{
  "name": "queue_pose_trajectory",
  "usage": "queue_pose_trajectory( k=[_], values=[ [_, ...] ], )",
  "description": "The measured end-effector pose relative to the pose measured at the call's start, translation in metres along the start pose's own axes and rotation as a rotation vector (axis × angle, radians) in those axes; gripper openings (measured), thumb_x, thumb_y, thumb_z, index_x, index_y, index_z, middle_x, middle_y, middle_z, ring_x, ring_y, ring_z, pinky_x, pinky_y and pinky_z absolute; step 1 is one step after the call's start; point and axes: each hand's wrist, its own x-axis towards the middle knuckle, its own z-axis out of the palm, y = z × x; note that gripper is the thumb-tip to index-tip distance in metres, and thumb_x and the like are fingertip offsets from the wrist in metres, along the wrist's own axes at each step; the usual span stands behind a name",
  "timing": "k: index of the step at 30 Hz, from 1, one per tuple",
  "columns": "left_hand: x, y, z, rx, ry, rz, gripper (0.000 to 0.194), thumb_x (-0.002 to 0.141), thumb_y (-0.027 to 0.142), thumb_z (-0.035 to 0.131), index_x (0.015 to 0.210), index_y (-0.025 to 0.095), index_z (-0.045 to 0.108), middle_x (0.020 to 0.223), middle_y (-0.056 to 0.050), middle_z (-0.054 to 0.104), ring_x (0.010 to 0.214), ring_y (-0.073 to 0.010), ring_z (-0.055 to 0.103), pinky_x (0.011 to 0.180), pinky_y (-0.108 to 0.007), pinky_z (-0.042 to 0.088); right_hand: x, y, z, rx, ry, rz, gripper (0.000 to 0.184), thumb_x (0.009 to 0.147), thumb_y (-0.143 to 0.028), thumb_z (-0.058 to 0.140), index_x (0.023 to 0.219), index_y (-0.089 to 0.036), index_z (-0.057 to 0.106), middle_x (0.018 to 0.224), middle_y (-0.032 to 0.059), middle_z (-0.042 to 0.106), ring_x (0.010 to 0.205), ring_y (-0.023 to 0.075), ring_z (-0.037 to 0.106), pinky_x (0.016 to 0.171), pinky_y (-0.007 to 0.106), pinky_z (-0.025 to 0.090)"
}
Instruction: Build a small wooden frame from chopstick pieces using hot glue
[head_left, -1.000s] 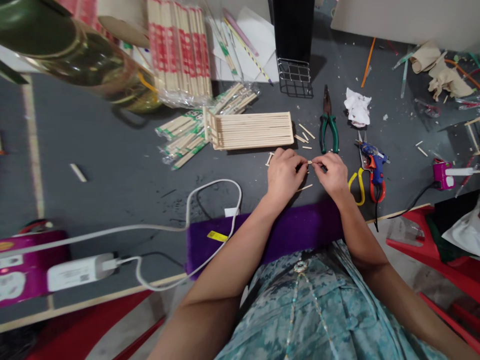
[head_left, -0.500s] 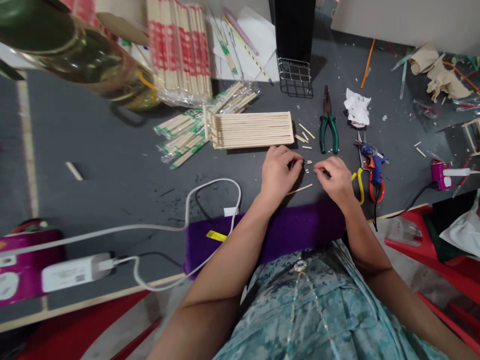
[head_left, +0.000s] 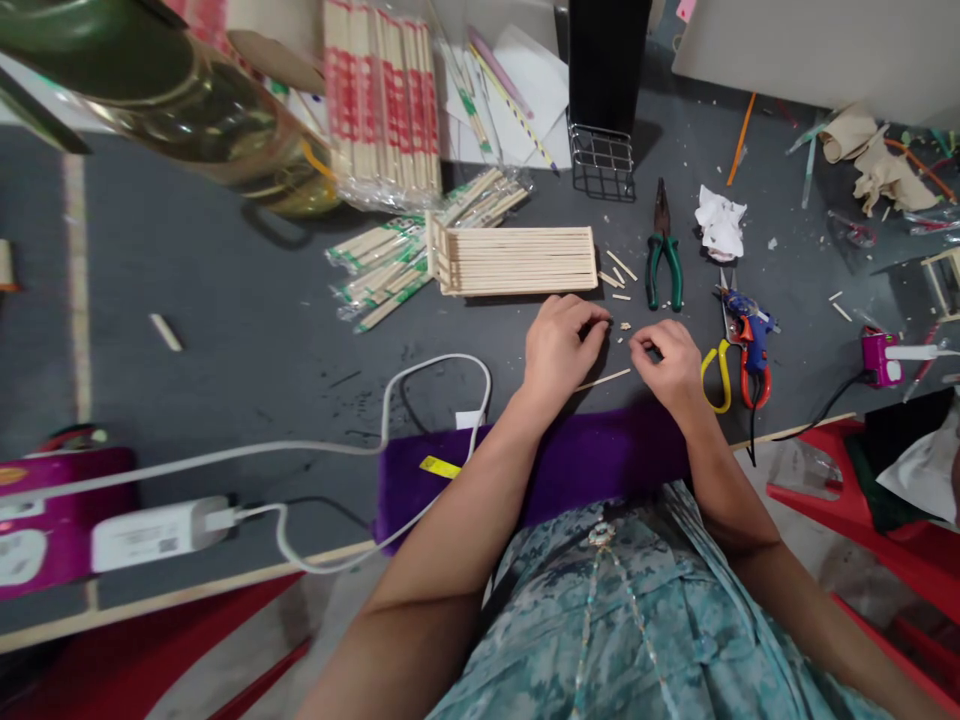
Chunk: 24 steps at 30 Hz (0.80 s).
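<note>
My left hand [head_left: 561, 342] is low over the table, fingers curled and thumb close to the fingertips. Facing it, my right hand [head_left: 666, 362] has thumb and forefinger pinched together. Whatever either pinch holds is too small to make out. Between the hands lie tiny wood bits [head_left: 625, 326]. A thin wooden stick [head_left: 606, 380] rests below them, partly behind my left wrist. Just beyond my left hand is a slatted panel of wooden sticks [head_left: 525, 262] with a raised frame at its left end. Short cut stick pieces [head_left: 616, 270] are scattered by its right end.
Green-handled pliers [head_left: 663, 255], yellow-handled scissors [head_left: 718, 375] and a blue glue gun [head_left: 754, 325] lie to the right. Wrapped chopsticks [head_left: 382, 105], a large bottle [head_left: 217, 130] and a wire basket [head_left: 602, 160] stand behind. A white cable [head_left: 300, 446] loops at left over purple cloth [head_left: 600, 455].
The view has shifted slightly, so the table things appear a little further right. Both hands keep nearly the same pose over the small wood bits.
</note>
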Motion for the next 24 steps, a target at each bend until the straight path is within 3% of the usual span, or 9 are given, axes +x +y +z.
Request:
queue_pose_trajectory(
  k=[7,12,18,24],
  values=[
    [0.000,0.006,0.001,0.015,-0.056,0.029,0.005,0.086,0.020,0.067,0.084,0.021,0.071,0.086,-0.005,0.069,0.090,-0.0238,0.058,0.078,-0.038,0.048,0.006,0.001,0.004,0.410,0.073,0.244,0.013,0.086,-0.031,0.061,0.084,-0.022,0.070,0.079,0.0011,0.066,0.065,0.0138,0.055,0.065,0.028,0.049],
    [-0.002,0.015,-0.002,-0.024,-0.038,0.156,0.008,0.091,0.028,0.066,0.089,0.022,0.071,0.087,-0.004,0.069,0.089,-0.0221,0.057,0.079,-0.037,0.048,0.007,-0.007,0.005,0.789,0.063,0.452,0.022,0.081,-0.043,0.069,0.082,-0.022,0.073,0.076,0.0011,0.070,0.072,0.0162,0.063,0.068,0.030,0.052],
    [-0.004,0.019,-0.003,0.024,0.003,0.280,0.020,0.098,0.033,0.057,0.094,0.023,0.074,0.086,-0.005,0.070,0.085,-0.0218,0.056,0.075,-0.037,0.048,0.004,-0.009,-0.003,0.798,0.061,0.437,0.021,0.079,-0.043,0.072,0.079,-0.022,0.075,0.076,0.0011,0.071,0.071,0.0158,0.063,0.069,0.030,0.051],
    [-0.005,0.016,-0.003,0.010,0.001,0.271,0.020,0.097,0.032,0.058,0.091,0.024,0.075,0.084,-0.005,0.070,0.084,-0.0217,0.055,0.075,-0.037,0.048,0.006,-0.008,-0.008,0.695,0.072,0.416,0.021,0.077,-0.044,0.074,0.078,-0.023,0.074,0.072,0.0000,0.069,0.066,0.0146,0.058,0.064,0.029,0.049]
  ],
)
